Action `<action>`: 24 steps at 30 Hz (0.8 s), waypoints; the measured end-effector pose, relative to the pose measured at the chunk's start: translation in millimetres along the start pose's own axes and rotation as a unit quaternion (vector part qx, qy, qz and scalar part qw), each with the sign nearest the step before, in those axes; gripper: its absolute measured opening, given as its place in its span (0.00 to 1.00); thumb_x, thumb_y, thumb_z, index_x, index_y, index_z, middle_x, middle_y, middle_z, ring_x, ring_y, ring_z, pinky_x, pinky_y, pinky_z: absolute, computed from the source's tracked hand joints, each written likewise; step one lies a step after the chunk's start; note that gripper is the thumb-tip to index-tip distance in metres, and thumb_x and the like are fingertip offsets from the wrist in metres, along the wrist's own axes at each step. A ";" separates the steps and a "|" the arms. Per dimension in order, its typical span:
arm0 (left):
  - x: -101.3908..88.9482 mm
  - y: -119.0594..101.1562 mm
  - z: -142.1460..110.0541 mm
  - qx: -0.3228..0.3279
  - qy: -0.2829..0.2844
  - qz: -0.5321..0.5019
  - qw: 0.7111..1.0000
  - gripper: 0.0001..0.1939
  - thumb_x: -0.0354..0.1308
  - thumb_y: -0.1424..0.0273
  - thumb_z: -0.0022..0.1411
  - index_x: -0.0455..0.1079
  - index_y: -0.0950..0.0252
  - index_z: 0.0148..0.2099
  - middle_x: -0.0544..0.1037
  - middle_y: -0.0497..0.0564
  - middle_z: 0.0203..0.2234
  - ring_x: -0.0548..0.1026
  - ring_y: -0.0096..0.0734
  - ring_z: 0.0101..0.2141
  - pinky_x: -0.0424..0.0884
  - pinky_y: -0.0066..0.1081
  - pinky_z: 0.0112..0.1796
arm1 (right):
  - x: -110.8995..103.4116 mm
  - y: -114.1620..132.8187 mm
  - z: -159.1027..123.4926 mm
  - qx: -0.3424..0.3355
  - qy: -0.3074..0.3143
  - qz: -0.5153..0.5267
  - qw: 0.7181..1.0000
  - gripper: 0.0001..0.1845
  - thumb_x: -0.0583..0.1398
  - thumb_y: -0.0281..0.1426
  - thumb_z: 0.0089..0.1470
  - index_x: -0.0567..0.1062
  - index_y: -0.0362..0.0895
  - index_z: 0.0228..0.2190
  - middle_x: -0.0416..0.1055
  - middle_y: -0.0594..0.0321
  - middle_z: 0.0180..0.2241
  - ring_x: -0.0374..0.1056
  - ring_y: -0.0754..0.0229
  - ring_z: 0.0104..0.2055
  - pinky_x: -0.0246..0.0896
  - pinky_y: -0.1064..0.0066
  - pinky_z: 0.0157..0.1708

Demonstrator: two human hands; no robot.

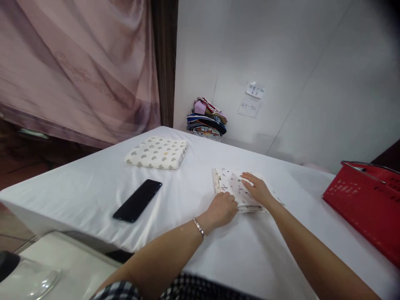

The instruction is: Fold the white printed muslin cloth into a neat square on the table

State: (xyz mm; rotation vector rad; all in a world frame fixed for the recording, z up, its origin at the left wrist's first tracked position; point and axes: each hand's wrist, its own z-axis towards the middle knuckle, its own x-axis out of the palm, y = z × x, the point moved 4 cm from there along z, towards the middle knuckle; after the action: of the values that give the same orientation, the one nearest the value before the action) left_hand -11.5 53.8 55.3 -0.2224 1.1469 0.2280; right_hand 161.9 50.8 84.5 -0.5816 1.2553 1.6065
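Observation:
A folded white cloth (229, 182) with a small dark leaf-like print lies on the white-covered table. At its near left corner is my left hand (222, 209), with a silver bracelet on the wrist; its fingers are curled in around the cloth's edge, and the fingertips are hidden. My right hand (256, 189) rests flat on top of the same cloth, fingers stretched out towards the left. Part of the cloth's right side is covered by that hand. Further left sits a second folded white cloth (156, 153) with grey printed shapes, touched by neither hand.
A black phone (138, 201) lies on the white tablecloth (184, 179) to the left. At the right edge stands a red basket (365, 204). A stack of folded clothes (206, 118) is by the wall behind. A pale chair (62, 266) is at lower left.

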 end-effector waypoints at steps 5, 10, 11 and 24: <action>5.8 -1.1 -1.5 0.006 -0.010 -0.006 1.000 0.10 0.50 0.66 0.62 0.68 0.65 0.32 0.71 0.51 0.30 0.68 0.34 0.37 0.62 0.34 0.36 | 61.7 13.4 30.4 -0.028 0.159 -0.090 0.983 0.30 0.50 0.40 0.56 0.58 0.43 0.58 0.45 0.55 0.63 0.37 0.52 0.65 0.38 0.54 0.60; 9.4 -3.5 -1.0 0.011 -0.022 -0.018 1.000 0.11 0.48 0.68 0.62 0.68 0.66 0.31 0.71 0.52 0.30 0.68 0.36 0.37 0.62 0.36 0.36 | 82.8 8.8 27.3 -0.019 0.240 -0.114 0.964 0.31 0.44 0.44 0.59 0.52 0.45 0.60 0.39 0.57 0.64 0.32 0.52 0.65 0.29 0.50 0.60; 9.5 -4.5 -0.6 0.016 -0.019 -0.022 0.999 0.11 0.48 0.68 0.62 0.68 0.66 0.31 0.71 0.52 0.30 0.68 0.36 0.36 0.62 0.36 0.35 | 81.1 9.1 28.7 -0.015 0.245 -0.112 0.963 0.31 0.44 0.44 0.59 0.52 0.45 0.60 0.39 0.56 0.64 0.31 0.52 0.65 0.30 0.50 0.60; 7.6 -2.2 0.8 -0.006 -0.022 -0.046 0.999 0.12 0.50 0.65 0.61 0.69 0.67 0.30 0.73 0.52 0.29 0.69 0.36 0.35 0.64 0.35 0.35 | 83.2 3.4 46.8 -0.036 0.229 -0.100 0.968 0.32 0.43 0.47 0.59 0.54 0.46 0.60 0.41 0.57 0.63 0.35 0.50 0.65 0.34 0.49 0.59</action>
State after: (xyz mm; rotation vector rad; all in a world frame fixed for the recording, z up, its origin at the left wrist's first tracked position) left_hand -7.2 52.4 48.8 -0.2794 1.0899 0.1587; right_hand 133.8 126.9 34.2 -1.1387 1.4181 1.3950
